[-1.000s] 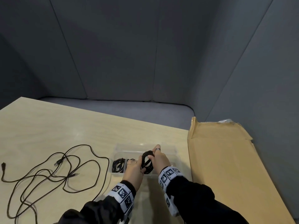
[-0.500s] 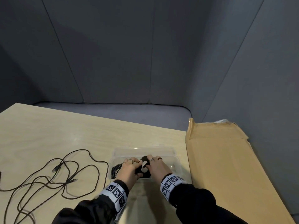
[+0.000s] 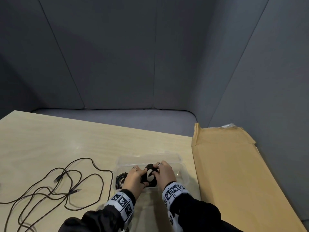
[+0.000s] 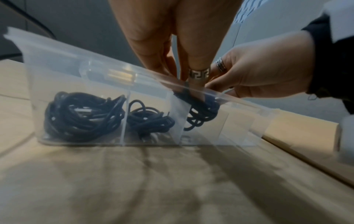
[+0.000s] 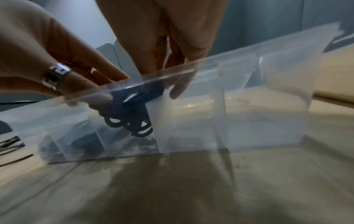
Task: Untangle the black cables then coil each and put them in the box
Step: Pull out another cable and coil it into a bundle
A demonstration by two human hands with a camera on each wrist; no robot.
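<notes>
Your left hand (image 3: 134, 179) and right hand (image 3: 165, 173) both pinch one coiled black cable (image 3: 150, 174), lowering it into the third compartment from the left of the clear box (image 3: 181, 166). Two more coiled bundles (image 4: 84, 115) fill the two compartments left of it. The box sits on a pale wooden table (image 3: 58, 139), where two loose cables (image 3: 66, 183) lie tangled to its left. A flat cardboard sheet (image 3: 234, 173) lies on the right, and grey padded walls (image 3: 150, 56) surround the table.

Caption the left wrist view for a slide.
Both hands lower a coiled black cable into the third compartment of a clear divided box; two coils already stored.
</notes>
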